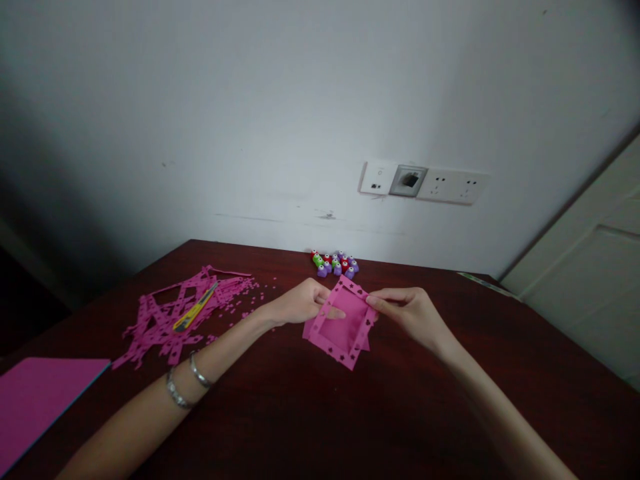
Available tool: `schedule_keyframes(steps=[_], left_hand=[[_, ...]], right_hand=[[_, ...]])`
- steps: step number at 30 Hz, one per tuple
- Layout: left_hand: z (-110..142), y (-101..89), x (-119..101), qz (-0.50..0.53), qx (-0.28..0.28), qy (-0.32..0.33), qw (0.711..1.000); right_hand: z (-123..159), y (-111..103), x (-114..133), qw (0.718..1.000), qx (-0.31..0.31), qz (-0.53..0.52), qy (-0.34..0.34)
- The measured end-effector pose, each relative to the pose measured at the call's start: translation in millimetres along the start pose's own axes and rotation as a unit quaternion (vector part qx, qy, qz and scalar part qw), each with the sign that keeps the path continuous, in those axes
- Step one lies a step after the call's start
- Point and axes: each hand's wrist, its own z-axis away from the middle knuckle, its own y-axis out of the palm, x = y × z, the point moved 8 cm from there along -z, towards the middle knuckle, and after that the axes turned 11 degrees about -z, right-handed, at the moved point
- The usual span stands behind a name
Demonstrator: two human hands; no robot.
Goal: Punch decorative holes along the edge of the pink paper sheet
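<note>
Here, both hands [299,303] [413,312], partly curled, hold a pink punched frame [336,354].

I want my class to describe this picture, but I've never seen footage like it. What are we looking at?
There is no machine: a person works with two bare hands, filmed by one camera worn on the head, looking forward and down. The right hand pinches the upper right edge of a pink frame with punched shapes; the left hand is at its left side, a finger showing through the opening. Another pink piece lies behind. On the dark table are pink strips, a yellow cutter on them, a pink sheet, and small coloured objects near the wall.
</note>
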Motion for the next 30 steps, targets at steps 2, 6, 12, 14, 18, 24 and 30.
schedule_keyframes(steps=[2,6,12,14,18,24,30], left_hand=[[-0.4,0.1,0.4,0.007,0.000,0.001,1.000],[-0.9,0.0,0.9,0.019,0.000,0.001,1.000],[-0.2,-0.7,-1.4,0.030,0.001,0.005,1.000],[0.0,-0.9,-2.5,0.034,0.000,0.007,0.999],[0.0,-0.3,-4.5,0.042,0.002,0.009,0.999],[-0.5,0.6,-5.4,0.047,0.003,0.000,0.999],[-1.6,-4.1,-3.4,0.034,-0.022,0.000,0.999]], right_hand=[[-0.1,-0.4,1.3,1.000,0.002,-0.002,-0.002],[-0.8,-1.8,4.4,1.000,0.003,-0.003,-0.008],[-0.6,-1.1,7.9,1.000,0.012,0.004,-0.008],[-0.3,-0.8,8.8,1.000,0.015,0.009,-0.008],[-0.3,-2.2,9.8,1.000,0.013,0.019,-0.008],[-0.6,-2.3,7.6,1.000,0.015,0.008,-0.004],[-1.4,-9.5,0.9,0.999,-0.008,-0.031,0.030]])
